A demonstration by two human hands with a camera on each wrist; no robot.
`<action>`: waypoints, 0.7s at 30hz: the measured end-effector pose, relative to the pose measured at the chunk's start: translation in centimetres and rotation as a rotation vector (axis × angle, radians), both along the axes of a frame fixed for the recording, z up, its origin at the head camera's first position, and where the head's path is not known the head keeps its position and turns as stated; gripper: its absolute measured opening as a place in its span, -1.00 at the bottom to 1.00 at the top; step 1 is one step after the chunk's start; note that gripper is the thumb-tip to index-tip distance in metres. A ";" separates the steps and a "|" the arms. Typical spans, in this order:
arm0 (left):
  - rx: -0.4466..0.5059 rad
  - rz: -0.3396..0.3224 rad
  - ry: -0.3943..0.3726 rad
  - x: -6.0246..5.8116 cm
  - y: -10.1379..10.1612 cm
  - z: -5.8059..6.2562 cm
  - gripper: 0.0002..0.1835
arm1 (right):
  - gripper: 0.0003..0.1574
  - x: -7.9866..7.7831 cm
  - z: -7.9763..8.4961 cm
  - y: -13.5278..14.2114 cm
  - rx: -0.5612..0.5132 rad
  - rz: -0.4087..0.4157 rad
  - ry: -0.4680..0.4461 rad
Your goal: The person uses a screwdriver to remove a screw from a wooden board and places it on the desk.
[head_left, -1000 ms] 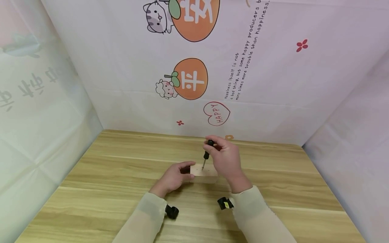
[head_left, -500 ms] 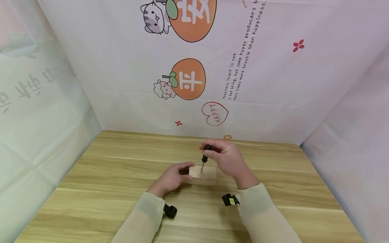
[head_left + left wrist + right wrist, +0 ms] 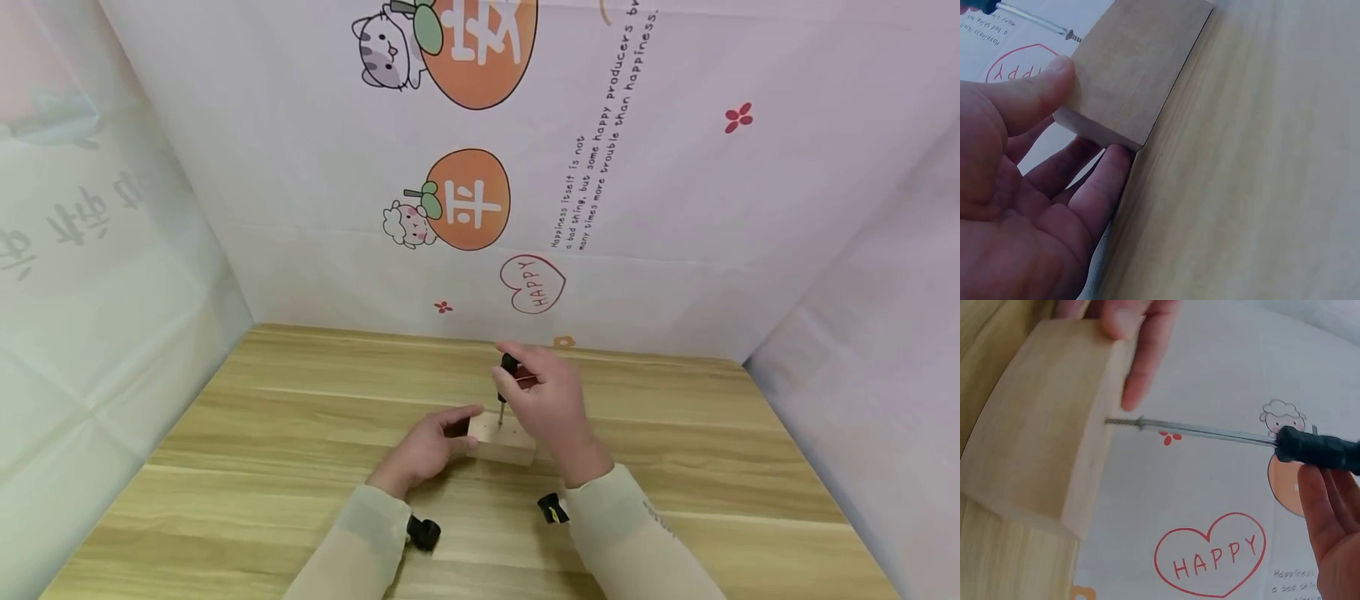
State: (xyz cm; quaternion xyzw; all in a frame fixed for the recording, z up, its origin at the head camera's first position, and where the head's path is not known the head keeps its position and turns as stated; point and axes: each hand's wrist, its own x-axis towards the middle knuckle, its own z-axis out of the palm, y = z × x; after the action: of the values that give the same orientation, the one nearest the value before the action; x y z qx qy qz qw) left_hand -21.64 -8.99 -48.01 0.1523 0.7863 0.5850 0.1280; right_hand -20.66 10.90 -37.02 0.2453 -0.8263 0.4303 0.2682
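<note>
A pale wooden block [image 3: 501, 452] lies on the table in front of me, small holes in its top face. My left hand [image 3: 423, 450] grips its left end, thumb on the near side; the left wrist view shows fingertips against the end face of the block [image 3: 1138, 69]. Between the thumb and fingers of my right hand [image 3: 553, 408] is the black handle of a screwdriver [image 3: 509, 365], shaft pointing down. In the right wrist view the screwdriver's tip meets the head of a screw [image 3: 1124, 421], which stands partly out of the block's top face.
The wood-grain table [image 3: 300, 433] ends at a white printed cloth backdrop [image 3: 637, 300] just behind the hands. Further white cloth hangs on the left and right. A small black wrist camera [image 3: 424, 533] sits at the left cuff, another camera [image 3: 553, 508] at the right.
My right hand has turned and shifted on the screwdriver handle, and the screwdriver stands more upright now. The left hand keeps its grip; the block has tilted slightly.
</note>
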 end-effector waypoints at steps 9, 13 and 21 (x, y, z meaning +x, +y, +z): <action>0.022 0.040 -0.041 0.2 0.4 -0.3 -0.48 | -0.53 0.2 -0.3 -0.3 -0.066 -0.083 -0.074; 0.016 0.063 -0.043 0.2 0.5 -0.3 -0.48 | -0.59 0.4 0.0 -0.3 -0.133 -0.067 -0.138; 0.006 0.074 -0.013 0.2 0.7 -0.2 -0.48 | -0.70 0.3 0.7 0.6 -0.058 0.009 -0.185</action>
State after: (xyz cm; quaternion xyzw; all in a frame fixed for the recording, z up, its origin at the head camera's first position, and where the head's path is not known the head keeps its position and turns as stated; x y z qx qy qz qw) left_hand -21.45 -8.31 -48.26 0.1196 0.7889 0.5925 0.1111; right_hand -20.40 11.46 -36.35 0.2003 -0.8336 0.4760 0.1958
